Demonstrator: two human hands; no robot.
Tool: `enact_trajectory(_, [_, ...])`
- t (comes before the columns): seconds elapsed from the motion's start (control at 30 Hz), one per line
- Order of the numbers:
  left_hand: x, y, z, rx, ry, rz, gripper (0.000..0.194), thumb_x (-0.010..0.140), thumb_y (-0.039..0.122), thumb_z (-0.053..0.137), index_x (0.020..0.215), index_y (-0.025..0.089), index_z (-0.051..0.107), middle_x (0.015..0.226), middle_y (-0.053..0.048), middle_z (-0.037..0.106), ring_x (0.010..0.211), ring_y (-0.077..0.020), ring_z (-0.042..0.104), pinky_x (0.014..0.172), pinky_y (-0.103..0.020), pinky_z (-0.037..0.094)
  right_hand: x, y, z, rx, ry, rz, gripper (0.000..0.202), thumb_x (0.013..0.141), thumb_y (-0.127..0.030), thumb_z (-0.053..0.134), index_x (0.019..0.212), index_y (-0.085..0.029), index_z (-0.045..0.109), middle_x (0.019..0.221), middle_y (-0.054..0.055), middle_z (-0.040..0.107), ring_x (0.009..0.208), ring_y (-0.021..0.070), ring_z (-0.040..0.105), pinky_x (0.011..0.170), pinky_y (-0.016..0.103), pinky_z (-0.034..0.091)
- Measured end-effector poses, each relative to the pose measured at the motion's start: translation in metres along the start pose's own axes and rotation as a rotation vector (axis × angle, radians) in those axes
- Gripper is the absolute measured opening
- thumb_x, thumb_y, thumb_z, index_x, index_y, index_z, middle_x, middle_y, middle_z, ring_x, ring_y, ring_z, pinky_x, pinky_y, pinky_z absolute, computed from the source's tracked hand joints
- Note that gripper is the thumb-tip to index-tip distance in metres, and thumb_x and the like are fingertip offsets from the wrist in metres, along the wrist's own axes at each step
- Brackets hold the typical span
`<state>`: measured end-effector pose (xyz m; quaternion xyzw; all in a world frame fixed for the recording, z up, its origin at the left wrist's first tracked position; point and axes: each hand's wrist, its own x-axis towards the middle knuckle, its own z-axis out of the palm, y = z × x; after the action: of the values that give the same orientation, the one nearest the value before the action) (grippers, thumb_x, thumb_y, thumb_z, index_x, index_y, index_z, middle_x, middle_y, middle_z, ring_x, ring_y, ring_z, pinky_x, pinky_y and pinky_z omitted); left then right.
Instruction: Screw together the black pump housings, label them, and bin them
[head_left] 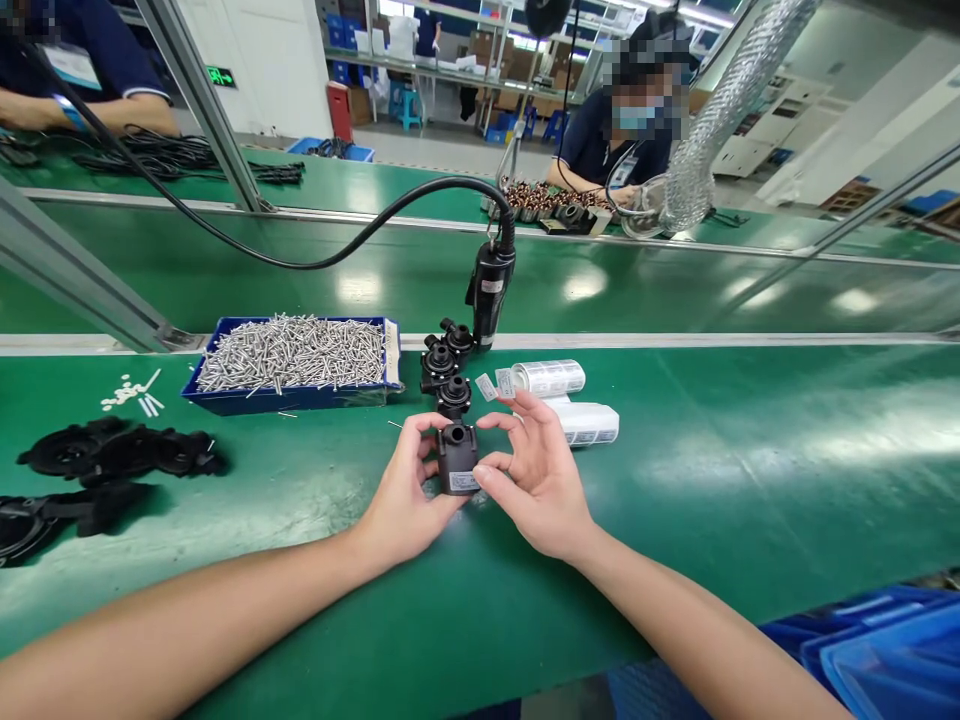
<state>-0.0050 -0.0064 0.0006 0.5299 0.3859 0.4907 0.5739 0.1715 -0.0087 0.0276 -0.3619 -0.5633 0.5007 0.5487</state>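
Observation:
A small black pump-like part with a pale label low on its front is held upright by my left hand, whose fingers wrap its left side and underside. My right hand has its thumb touching the label's right end, its fingers apart and curved beside the part. Several similar black parts stand in a line just beyond. Two rolls of labels lie behind my right hand, with loose label pieces at their left.
A blue box of metal screws sits left of centre. Black parts lie at the far left. A black power screwdriver hangs over the line of parts. Metal frame posts and a co-worker are beyond.

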Motion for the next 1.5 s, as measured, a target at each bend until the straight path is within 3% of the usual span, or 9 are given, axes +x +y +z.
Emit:
enact_trajectory(0.5, [0.001,0.002,0.001,0.013,0.005,0.029,0.055,0.08,0.021,0.084,0.121,0.026,0.047,0.124,-0.006,0.059,0.11,-0.0208,0.068,0.086,-0.03,0.061,-0.002,0.001,0.0,-0.1,0.015,-0.037,0.067,0.093,-0.017,0.075,0.147,-0.04,0.045,0.145,0.008,0.047,0.125,0.022,0.058,0.078,0.029,0.069])
enact_trajectory(0.7, [0.0,0.001,0.001,0.007,0.008,0.04,0.054,0.081,0.019,0.083,0.122,0.025,0.048,0.125,-0.007,0.059,0.11,-0.0211,0.068,0.085,-0.029,0.06,-0.005,0.0,-0.001,-0.269,-0.029,-0.227,0.069,0.095,-0.015,0.073,0.151,-0.044,0.046,0.155,0.008,0.039,0.124,0.0256,0.061,0.072,0.034,0.071])
enact_trajectory(0.9, [0.001,0.001,0.0,-0.017,0.007,0.062,0.055,0.081,0.02,0.084,0.122,0.027,0.048,0.124,-0.005,0.057,0.108,-0.0193,0.066,0.084,-0.028,0.059,0.001,0.001,-0.011,-0.562,-0.009,-0.35,0.074,0.093,-0.017,0.075,0.156,-0.038,0.041,0.153,0.013,0.044,0.129,0.0319,0.058,0.095,0.052,0.066])
enact_trajectory(1.03, [-0.003,-0.003,-0.001,0.185,-0.051,0.211,0.048,0.081,0.009,0.069,0.123,0.027,0.052,0.128,-0.008,0.052,0.117,-0.023,0.06,0.087,-0.031,0.059,0.003,0.009,-0.003,-0.67,-0.088,-0.365,0.092,0.084,-0.025,0.079,0.161,-0.034,0.032,0.158,0.016,0.038,0.141,0.0405,0.048,0.1,0.06,0.061])
enact_trajectory(1.17, [-0.005,-0.009,-0.002,0.368,-0.131,0.339,0.049,0.078,0.003,0.061,0.121,0.026,0.052,0.128,-0.01,0.049,0.119,-0.0259,0.056,0.094,-0.039,0.056,0.003,0.015,0.005,-0.749,-0.127,-0.347,0.104,0.076,-0.019,0.079,0.164,-0.031,0.025,0.162,0.018,0.031,0.151,0.0438,0.036,0.115,0.067,0.049])
enact_trajectory(1.27, [-0.004,-0.008,-0.004,0.373,-0.112,0.275,0.052,0.079,0.014,0.076,0.119,0.025,0.045,0.13,-0.011,0.046,0.115,-0.0274,0.057,0.097,-0.044,0.056,0.007,0.017,-0.004,-0.613,-0.171,-0.372,0.093,0.081,-0.032,0.081,0.16,-0.033,0.032,0.163,0.015,0.031,0.151,0.0432,0.036,0.117,0.069,0.047])
enact_trajectory(1.37, [-0.005,-0.003,-0.006,0.401,-0.204,0.242,0.071,0.07,0.027,0.094,0.118,0.025,0.043,0.136,-0.013,0.042,0.123,-0.0329,0.055,0.1,-0.047,0.055,0.018,0.02,-0.016,-0.401,-0.031,-0.416,0.066,0.096,-0.043,0.067,0.154,-0.036,0.037,0.161,0.012,0.031,0.142,0.0368,0.047,0.112,0.065,0.053])
enact_trajectory(1.43, [-0.008,0.001,-0.006,0.424,-0.313,0.266,0.056,0.079,0.023,0.088,0.114,0.026,0.045,0.135,-0.012,0.045,0.119,-0.0298,0.057,0.099,-0.043,0.055,0.027,0.026,-0.019,-0.365,0.105,-0.403,0.052,0.101,-0.039,0.061,0.149,-0.037,0.039,0.159,0.013,0.031,0.134,0.0318,0.052,0.106,0.061,0.058])
enact_trajectory(1.5, [-0.014,0.0,-0.004,0.422,-0.402,0.328,0.041,0.087,0.013,0.073,0.112,0.027,0.044,0.131,-0.01,0.048,0.106,-0.023,0.06,0.094,-0.037,0.056,0.035,0.033,-0.016,-0.407,0.155,-0.366,0.053,0.099,-0.036,0.066,0.145,-0.034,0.039,0.157,0.015,0.032,0.131,0.0302,0.054,0.104,0.059,0.06])
